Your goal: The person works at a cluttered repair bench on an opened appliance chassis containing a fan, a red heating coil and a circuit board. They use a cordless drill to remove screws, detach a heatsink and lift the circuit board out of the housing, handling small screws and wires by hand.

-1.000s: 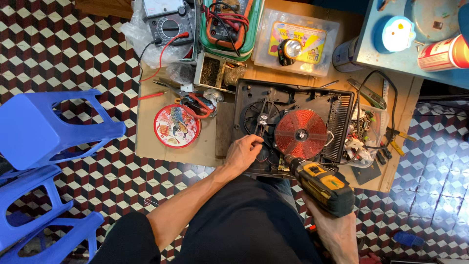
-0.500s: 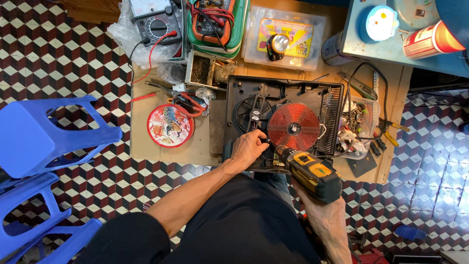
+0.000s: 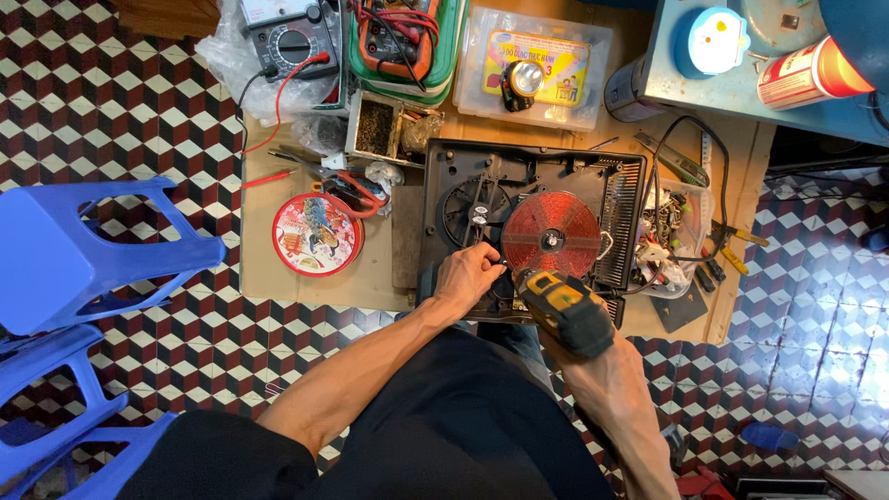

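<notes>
Left hand (image 3: 470, 276) fingers pressed together on opened cooker (image 3: 532, 227) | right hand (image 3: 593, 356) fingers clamped on yellow drill (image 3: 563, 310) | round red tin (image 3: 318, 234) at 9 o'clock

round tin (image 3: 318, 234) left of opened cooker (image 3: 532, 227)

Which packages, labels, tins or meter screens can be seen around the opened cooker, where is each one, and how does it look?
Round red tin lid with a colourful picture: on the cardboard, left of the open black cooker.
Clear plastic box with a yellow and pink label: above the cooker.
Red and white spray can: lying on the blue table, top right.
Black analogue meter with a pale dial face: top left, on a plastic bag.
</notes>
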Action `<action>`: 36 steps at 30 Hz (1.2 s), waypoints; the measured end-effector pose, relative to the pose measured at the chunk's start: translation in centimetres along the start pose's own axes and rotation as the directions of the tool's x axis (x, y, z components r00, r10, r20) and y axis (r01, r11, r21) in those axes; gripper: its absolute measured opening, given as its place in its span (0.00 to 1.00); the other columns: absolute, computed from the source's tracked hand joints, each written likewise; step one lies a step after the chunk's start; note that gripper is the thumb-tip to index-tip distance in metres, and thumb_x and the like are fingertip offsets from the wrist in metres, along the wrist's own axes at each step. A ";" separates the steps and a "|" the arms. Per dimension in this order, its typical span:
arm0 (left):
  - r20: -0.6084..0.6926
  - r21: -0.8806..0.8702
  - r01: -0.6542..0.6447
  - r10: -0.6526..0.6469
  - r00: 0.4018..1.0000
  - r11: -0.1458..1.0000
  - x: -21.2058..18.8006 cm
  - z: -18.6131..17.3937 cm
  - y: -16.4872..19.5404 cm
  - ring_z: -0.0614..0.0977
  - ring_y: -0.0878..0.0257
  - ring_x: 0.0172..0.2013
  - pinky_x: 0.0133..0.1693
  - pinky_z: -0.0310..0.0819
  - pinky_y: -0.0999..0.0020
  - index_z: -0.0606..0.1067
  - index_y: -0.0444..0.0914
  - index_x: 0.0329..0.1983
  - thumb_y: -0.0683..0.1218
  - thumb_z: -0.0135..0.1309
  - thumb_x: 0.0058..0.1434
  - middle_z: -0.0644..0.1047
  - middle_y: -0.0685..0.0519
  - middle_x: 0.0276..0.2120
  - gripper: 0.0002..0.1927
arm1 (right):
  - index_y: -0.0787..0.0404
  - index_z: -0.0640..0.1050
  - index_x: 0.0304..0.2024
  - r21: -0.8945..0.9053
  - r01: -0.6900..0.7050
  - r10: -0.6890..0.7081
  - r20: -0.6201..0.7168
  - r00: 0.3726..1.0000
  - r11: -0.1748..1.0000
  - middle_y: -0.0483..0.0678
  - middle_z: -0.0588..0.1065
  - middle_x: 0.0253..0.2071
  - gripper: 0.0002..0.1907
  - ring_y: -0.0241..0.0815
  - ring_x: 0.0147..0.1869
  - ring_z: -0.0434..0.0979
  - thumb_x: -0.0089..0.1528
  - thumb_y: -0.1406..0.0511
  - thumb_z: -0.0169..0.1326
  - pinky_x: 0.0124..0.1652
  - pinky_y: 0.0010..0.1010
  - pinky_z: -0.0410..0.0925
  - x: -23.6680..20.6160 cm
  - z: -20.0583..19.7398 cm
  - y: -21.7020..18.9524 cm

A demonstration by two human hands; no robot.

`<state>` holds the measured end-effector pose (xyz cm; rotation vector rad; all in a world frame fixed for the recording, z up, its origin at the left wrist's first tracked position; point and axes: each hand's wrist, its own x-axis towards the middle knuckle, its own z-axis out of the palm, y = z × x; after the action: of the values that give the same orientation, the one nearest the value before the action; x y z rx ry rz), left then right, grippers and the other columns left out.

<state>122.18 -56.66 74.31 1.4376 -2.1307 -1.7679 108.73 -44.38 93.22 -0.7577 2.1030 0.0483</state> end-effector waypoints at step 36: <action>-0.062 0.227 -0.452 0.476 0.877 0.863 -1.1 -2.8 2.2 0.84 0.51 0.33 0.34 0.79 0.58 0.74 0.38 0.41 0.45 0.59 0.62 0.79 0.49 0.34 0.08 | 0.51 0.67 0.63 0.087 -0.296 0.289 0.079 0.954 0.951 0.56 0.82 0.35 0.25 0.52 0.35 0.86 0.67 0.53 0.55 0.39 0.39 0.79 -2.3 -1.5 -5.4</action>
<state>122.94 -58.28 77.57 0.9059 -2.3903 -1.2894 111.47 -48.07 97.17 -0.3758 2.1225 0.1284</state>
